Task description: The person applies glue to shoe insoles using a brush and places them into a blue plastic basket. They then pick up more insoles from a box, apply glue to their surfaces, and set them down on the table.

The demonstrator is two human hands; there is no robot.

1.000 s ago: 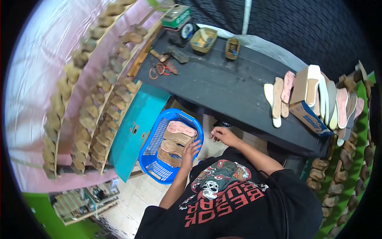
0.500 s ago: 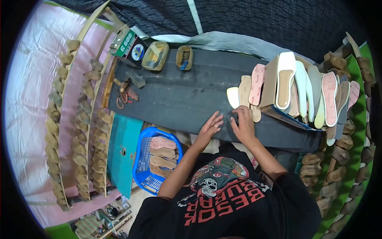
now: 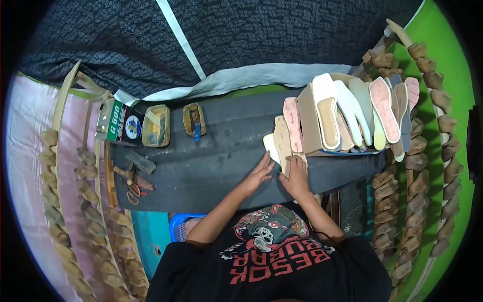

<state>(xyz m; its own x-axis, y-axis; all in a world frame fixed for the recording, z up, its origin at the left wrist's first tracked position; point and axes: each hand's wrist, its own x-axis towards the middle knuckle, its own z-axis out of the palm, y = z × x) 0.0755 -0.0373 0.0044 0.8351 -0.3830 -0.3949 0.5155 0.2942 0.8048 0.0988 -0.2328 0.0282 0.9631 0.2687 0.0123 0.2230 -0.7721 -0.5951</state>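
My left hand point(image 3: 259, 177) lies low over the dark table point(image 3: 221, 176), fingers stretched out, its fingertips at the lower end of a white insole point(image 3: 272, 146). Beside it my right hand point(image 3: 295, 177) rests with bent fingers on the lower end of a tan insole point(image 3: 283, 138); whether it grips the insole is hidden. A pink insole point(image 3: 292, 121) lies just right of the tan one, against a cardboard box point(image 3: 307, 113) packed with upright insoles in white, grey and pink.
On the table's left stand a G 600 can point(image 3: 118, 122) and two yellowish tubs point(image 3: 156, 126) point(image 3: 193, 120), with scissors point(image 3: 133, 193) and a hammer point(image 3: 129, 174) nearer. Shoe lasts point(image 3: 448, 146) line racks at both sides. A blue basket point(image 3: 179, 224) sits below the table.
The view has shifted towards the right and up, so the basket is now mostly hidden. My left hand has come up to the white insole, and my right hand remains by the tan one.
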